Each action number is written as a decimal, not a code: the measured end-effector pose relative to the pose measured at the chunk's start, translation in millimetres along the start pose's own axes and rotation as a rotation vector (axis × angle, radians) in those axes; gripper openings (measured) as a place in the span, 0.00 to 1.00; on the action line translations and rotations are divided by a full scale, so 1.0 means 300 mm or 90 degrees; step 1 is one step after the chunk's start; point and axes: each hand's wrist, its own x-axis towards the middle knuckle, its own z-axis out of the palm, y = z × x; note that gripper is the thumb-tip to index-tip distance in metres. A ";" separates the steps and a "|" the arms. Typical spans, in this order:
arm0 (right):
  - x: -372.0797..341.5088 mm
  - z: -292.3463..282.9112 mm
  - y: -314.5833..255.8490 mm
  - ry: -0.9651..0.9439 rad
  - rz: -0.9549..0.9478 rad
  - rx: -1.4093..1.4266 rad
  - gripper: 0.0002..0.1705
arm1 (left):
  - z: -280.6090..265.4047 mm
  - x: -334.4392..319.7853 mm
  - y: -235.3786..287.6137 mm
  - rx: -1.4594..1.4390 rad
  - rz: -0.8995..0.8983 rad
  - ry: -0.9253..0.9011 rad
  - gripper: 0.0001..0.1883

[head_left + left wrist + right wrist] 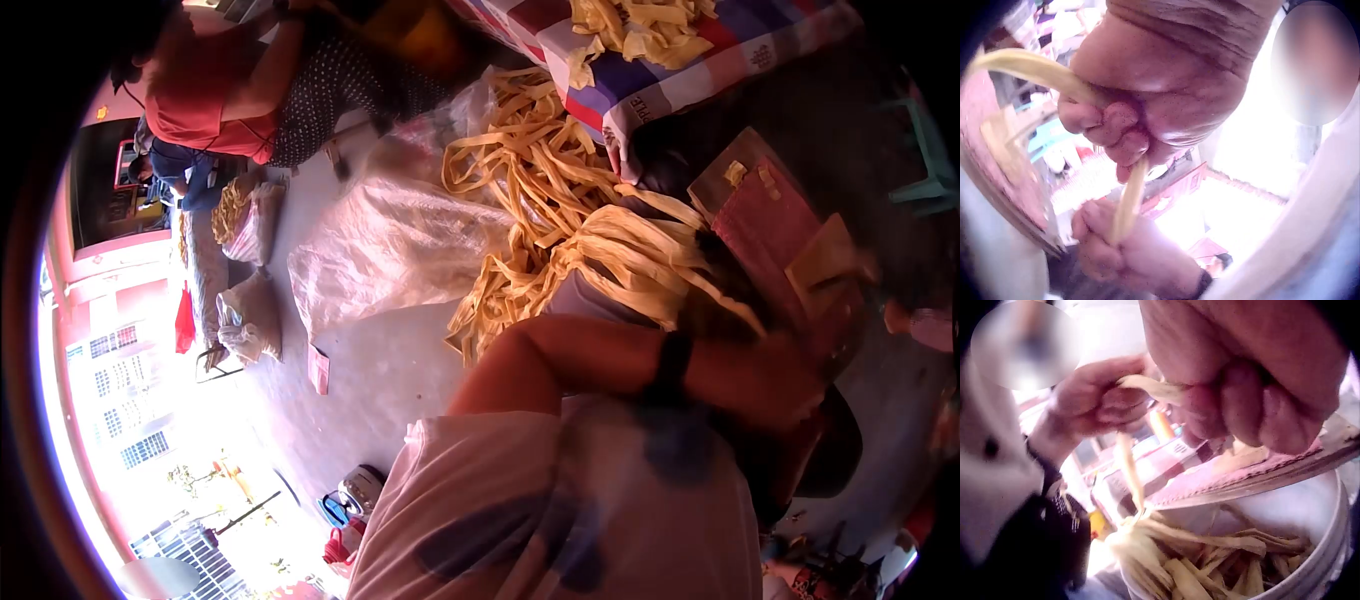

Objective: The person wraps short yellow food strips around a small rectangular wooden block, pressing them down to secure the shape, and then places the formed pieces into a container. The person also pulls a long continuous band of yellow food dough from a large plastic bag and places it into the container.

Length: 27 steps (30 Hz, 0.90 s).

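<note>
A white bucket (1335, 512) stood beneath a pink-covered board (1222, 478). The left hand (1094, 400) and right hand (1247, 369) were positioned near the board, fingers of both grasping one flat yellow strip (1154, 389), which extended between the hands. Similar strips (1188, 581) lay inside the bucket.

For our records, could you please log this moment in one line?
left hand: grips yellow strip | right hand: grips same strip | white container: holds more strips

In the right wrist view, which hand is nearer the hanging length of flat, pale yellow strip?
Left. The left hand grips the strip just above the hanging length; the right hand grips it farther along, past the span between them.
</note>
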 end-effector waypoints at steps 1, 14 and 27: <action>-0.010 0.059 -0.050 -0.054 -0.044 -0.018 0.08 | -0.026 0.020 -0.024 0.063 0.025 -0.053 0.10; 0.111 0.155 -0.102 0.249 -0.074 0.022 0.14 | 0.159 0.009 -0.145 -0.612 -0.354 -0.020 0.08; 0.097 0.184 -0.029 0.053 0.111 0.428 0.16 | 0.068 -0.001 -0.195 0.060 0.038 0.124 0.08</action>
